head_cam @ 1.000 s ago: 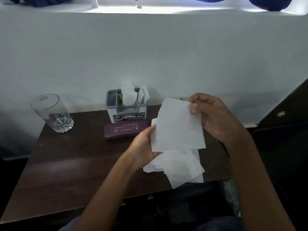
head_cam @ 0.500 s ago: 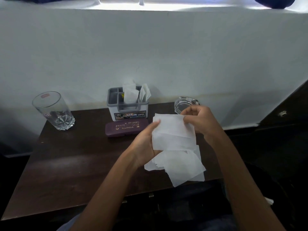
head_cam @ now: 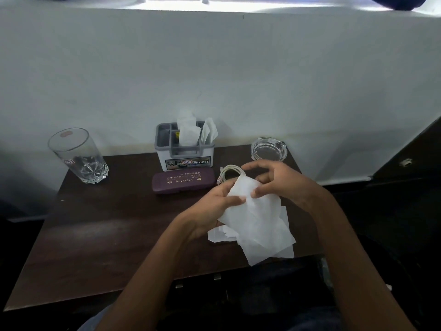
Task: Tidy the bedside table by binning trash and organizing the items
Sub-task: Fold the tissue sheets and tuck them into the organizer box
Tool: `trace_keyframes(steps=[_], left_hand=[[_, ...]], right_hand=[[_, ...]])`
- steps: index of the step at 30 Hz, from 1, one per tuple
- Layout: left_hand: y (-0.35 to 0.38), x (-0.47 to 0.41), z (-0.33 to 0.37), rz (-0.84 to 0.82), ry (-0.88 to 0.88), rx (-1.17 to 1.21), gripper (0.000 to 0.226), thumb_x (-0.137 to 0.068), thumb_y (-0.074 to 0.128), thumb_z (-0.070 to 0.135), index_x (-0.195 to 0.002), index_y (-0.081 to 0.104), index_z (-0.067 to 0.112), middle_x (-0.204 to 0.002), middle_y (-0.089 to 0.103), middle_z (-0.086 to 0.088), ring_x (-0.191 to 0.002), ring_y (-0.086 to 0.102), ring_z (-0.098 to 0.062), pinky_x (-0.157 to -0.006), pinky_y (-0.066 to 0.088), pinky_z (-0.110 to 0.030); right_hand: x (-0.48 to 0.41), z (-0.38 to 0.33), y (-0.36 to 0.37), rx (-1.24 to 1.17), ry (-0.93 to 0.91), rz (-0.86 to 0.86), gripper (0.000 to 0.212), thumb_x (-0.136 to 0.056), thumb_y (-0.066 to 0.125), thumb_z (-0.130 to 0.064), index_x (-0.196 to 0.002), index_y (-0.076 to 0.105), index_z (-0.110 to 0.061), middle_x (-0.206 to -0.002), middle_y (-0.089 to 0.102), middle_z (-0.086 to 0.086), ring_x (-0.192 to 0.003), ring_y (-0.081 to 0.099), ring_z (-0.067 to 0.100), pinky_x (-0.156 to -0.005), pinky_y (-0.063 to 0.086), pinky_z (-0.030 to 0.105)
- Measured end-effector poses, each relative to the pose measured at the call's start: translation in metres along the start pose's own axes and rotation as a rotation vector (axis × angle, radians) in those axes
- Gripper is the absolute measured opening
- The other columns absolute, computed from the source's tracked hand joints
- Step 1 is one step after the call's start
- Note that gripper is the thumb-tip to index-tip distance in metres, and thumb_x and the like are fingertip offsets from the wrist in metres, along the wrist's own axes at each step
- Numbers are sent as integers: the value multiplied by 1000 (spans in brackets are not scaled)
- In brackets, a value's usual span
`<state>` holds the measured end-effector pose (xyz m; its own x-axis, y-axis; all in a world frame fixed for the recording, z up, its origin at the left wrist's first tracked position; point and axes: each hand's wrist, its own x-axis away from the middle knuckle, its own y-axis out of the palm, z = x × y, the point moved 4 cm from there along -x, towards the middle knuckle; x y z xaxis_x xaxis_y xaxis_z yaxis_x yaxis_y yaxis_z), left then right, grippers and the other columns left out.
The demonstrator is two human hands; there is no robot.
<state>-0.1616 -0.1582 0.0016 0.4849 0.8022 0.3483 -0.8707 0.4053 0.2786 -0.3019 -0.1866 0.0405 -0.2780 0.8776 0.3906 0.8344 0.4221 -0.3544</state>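
Observation:
Several white tissue sheets (head_cam: 260, 225) hang in a loose bunch over the front right part of the dark wooden bedside table (head_cam: 100, 235). My left hand (head_cam: 214, 206) grips the bunch from the left, thumb across the top sheet. My right hand (head_cam: 279, 182) pinches the top of the same bunch from the right, its other fingers curled above. A coiled white cable (head_cam: 230, 173) lies on the table just behind the tissues, partly hidden by my right hand.
A grey organizer box (head_cam: 185, 156) holding folded tissues stands against the wall. A maroon spectacle case (head_cam: 183, 180) lies in front of it. A tall drinking glass (head_cam: 78, 156) stands at the back left, a glass ashtray (head_cam: 268, 149) at the back right.
My right hand has brought the raised sheet down and folded it onto the bunch in my left hand. Both hands have sunk toward the table, uncovering the cable and ashtray.

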Motion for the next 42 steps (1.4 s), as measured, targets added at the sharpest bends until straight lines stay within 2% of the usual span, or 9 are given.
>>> trace_keyframes(steps=[6, 13, 17, 20, 25, 29, 33, 37, 42], left_hand=[[-12, -4, 4, 145, -11, 265, 49, -91, 41, 52, -122, 59, 18, -119, 67, -11, -108, 64, -27, -88, 54, -44], [-17, 0, 5, 406, 60, 302, 17, -93, 52, 15, -100, 62, 4, -98, 69, -13, -86, 67, -25, -84, 53, -39], [-40, 4, 8, 609, 57, 369, 21, -92, 55, 20, -110, 56, 9, -104, 66, -11, -99, 64, -32, -90, 50, -52], [-55, 7, 9, 758, 108, 337, 16, -93, 54, 24, -106, 51, 15, -93, 61, -3, -94, 62, -29, -86, 53, -46], [-61, 10, 10, 888, 147, 310, 11, -95, 50, 22, -104, 48, 17, -95, 57, -4, -91, 57, -26, -84, 51, -41], [-64, 10, 9, 892, 163, 323, 12, -95, 49, 21, -106, 49, 16, -83, 57, 1, -76, 57, -20, -64, 48, -30], [-65, 11, 9, 888, 162, 322, 9, -96, 48, 21, -102, 46, 15, -82, 55, 2, -72, 55, -15, -60, 46, -28], [-67, 11, 9, 894, 154, 340, 7, -95, 49, 21, -99, 45, 16, -81, 55, 1, -74, 56, -19, -66, 48, -33], [-63, 6, 6, 834, 104, 344, 9, -94, 51, 20, -100, 48, 13, -82, 56, 0, -74, 57, -19, -70, 50, -35]], right_hand=[[-7, 2, 1, -511, -38, 320, 30, -73, 63, 12, -92, 64, -11, -83, 69, 10, -76, 65, 27, -79, 54, 42], [-13, 8, 15, -605, -9, 438, 15, -80, 60, 5, -83, 62, -9, -75, 64, 10, -65, 59, 23, -64, 52, 31], [-15, 30, -14, -119, -39, 540, 17, -81, 60, 2, -73, 63, -13, -69, 63, 2, -58, 58, 16, -60, 52, 25], [-20, 48, -13, 299, 33, 373, 12, -76, 64, 0, -76, 67, -12, -66, 60, -7, -63, 56, 8, -53, 43, 14], [-39, 67, 3, 549, 99, 309, 21, -78, 65, -19, -98, 67, -19, -94, 65, 1, -101, 58, 27, -89, 47, 38], [-41, 65, 13, 653, 30, 401, 8, -78, 59, -13, -84, 63, -17, -99, 64, 7, -99, 57, 30, -83, 47, 38], [-38, 61, 2, 481, 22, 414, 26, -72, 64, -5, -57, 55, -24, -72, 63, -1, -82, 64, 25, -76, 53, 38], [-27, 48, -14, 320, -18, 403, 16, -75, 68, -4, -66, 66, -17, -72, 66, 0, -69, 61, 15, -62, 50, 28], [-5, 13, -22, -102, -243, 325, 22, -74, 65, 8, -64, 59, -10, -69, 63, 7, -67, 54, 16, -67, 44, 25]])
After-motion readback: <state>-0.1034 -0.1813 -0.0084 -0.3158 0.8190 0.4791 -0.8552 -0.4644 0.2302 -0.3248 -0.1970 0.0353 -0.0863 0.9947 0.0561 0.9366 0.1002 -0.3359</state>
